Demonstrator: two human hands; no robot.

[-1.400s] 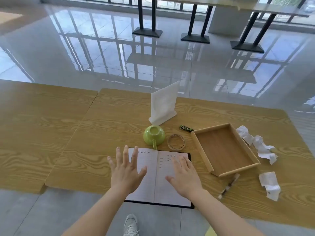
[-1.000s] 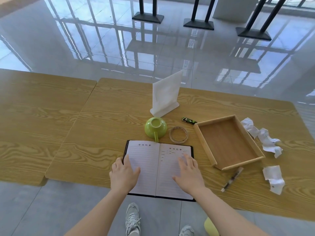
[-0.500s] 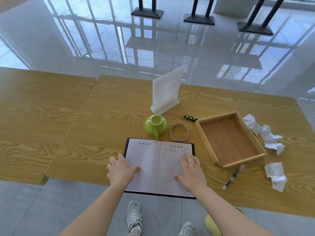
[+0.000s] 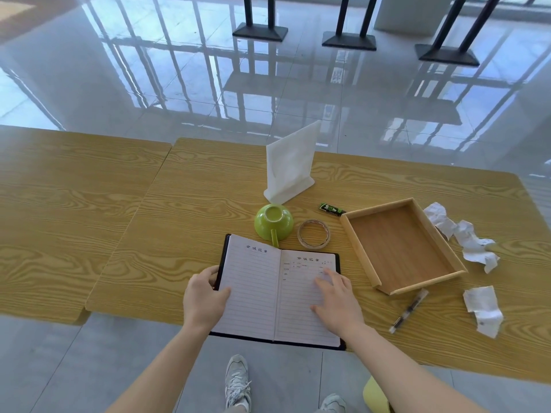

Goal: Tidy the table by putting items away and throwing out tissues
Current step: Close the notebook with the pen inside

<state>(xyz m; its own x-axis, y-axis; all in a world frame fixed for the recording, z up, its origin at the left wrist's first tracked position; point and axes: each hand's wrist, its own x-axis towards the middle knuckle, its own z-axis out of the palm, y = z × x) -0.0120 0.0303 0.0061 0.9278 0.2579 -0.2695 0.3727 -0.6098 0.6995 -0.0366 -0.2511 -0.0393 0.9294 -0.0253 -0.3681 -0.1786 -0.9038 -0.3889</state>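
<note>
The open notebook [image 4: 262,281] lies spine near-to-far between the hands: left hand [image 4: 204,296] pinches its left cover edge, right hand [image 4: 337,302] lies flat on the right page.

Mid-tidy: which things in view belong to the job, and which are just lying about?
Job: notebook, gripped at its left edge by the left hand, right hand flat on its page; pen; tape roll; green cup; green packet; crumpled tissues; wooden tray.
Lying about: white stand; neighbouring table; black metal bases on the floor.
</note>
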